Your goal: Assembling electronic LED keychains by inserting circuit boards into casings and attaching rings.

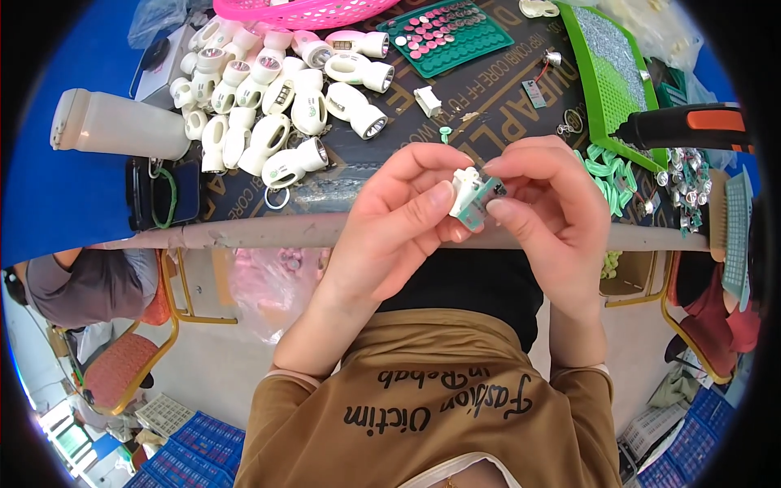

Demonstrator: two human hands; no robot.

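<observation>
White plastic shows between the bent fingers of my left hand [399, 207], which pinches a small white piece [464, 185] above the near table edge [317, 234]. Its long axis runs roughly away from my body, with the knobbed end pointing to the far side of the table. Against its right flank sits a green circuit board [473, 215], slanted, its long axis running from lower left to upper right, dark components at the upper end. My right hand [565, 215] closes on that board from the right, thumb below and forefinger above; how firmly, I cannot tell.

Beyond my 2 hands lie a loose white housing [427, 102] and a green tray [480, 55] of pink discs. White flashlights [309, 106] crowd the table to my left; to my right, green strips [610, 183] lie beside a bright green basket [600, 106] and a black-and-orange tool handle [691, 127].
</observation>
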